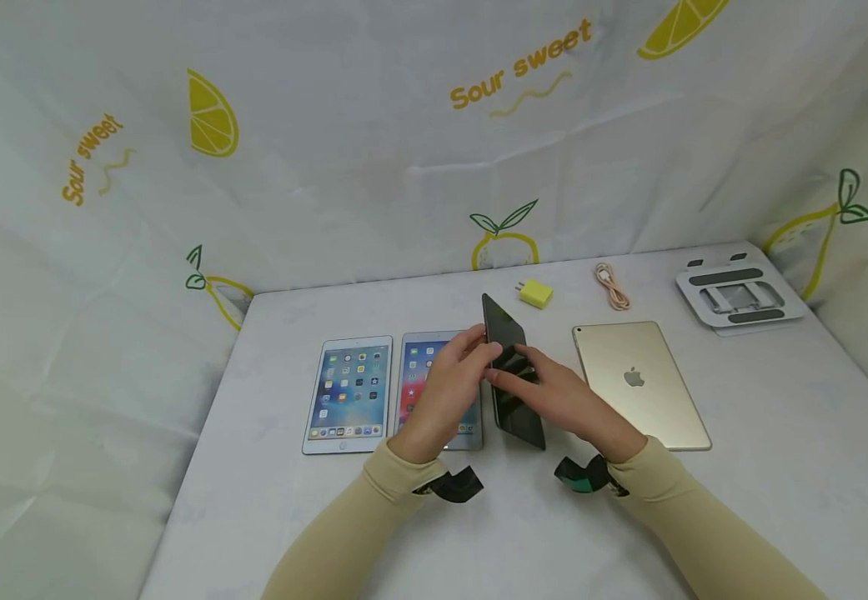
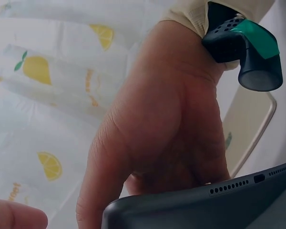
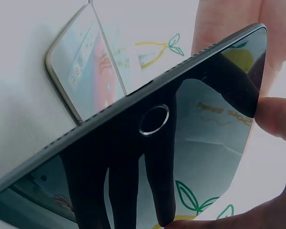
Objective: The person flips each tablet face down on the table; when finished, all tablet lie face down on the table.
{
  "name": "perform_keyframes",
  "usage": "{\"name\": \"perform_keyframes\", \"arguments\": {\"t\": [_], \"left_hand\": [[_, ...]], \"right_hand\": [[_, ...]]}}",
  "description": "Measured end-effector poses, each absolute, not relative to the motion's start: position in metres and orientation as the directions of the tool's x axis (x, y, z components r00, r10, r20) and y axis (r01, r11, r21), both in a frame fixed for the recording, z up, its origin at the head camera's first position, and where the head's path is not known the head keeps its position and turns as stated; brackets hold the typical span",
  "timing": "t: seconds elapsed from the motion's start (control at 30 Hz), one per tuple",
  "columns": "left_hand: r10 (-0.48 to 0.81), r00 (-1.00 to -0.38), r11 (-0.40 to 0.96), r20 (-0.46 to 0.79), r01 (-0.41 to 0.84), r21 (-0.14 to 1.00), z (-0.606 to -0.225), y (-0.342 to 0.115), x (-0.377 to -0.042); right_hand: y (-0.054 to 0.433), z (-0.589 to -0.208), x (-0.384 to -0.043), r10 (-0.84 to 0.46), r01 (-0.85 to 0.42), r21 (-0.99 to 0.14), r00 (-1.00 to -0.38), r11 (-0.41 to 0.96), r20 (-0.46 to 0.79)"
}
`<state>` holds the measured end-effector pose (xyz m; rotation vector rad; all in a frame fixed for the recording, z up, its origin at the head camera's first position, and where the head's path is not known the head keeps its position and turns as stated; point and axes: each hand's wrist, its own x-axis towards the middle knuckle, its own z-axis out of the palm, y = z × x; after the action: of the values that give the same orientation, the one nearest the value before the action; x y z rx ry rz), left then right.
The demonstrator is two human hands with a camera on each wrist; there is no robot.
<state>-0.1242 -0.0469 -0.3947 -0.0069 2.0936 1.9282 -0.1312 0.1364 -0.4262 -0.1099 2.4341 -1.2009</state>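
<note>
So you've got the dark tablet (image 1: 516, 412) tipped up edgewise over the counter (image 1: 509, 517), between a white-framed tablet (image 1: 413, 375) and the smooth metal-backed gold tablet (image 1: 639, 408). It's a slim rectangle, with mirror-glossy glass facing right and a matte grey back. Long axis runs near-far, ring-shaped home button (image 3: 154, 119) end near you. Left hand (image 1: 444, 396) and right hand (image 1: 564, 396) both grip it.

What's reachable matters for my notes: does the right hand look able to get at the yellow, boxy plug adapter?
Probably yes: the right hand only touches the dark rectangular tablet, which the left hand grips; nothing visible blocks the adapter.
</note>
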Motion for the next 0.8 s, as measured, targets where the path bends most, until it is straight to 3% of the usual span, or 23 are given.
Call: {"name": "perform_keyframes", "arguments": {"t": [0.8], "left_hand": [[0.211, -0.963, 0.075, -0.168, -0.155, 0.985, -0.3938, -0.0465, -0.1215]], "right_hand": [[0.1375, -0.4292, -0.1311, -0.342, 0.102, -0.916, -0.907, 0.388, -0.246]]}}
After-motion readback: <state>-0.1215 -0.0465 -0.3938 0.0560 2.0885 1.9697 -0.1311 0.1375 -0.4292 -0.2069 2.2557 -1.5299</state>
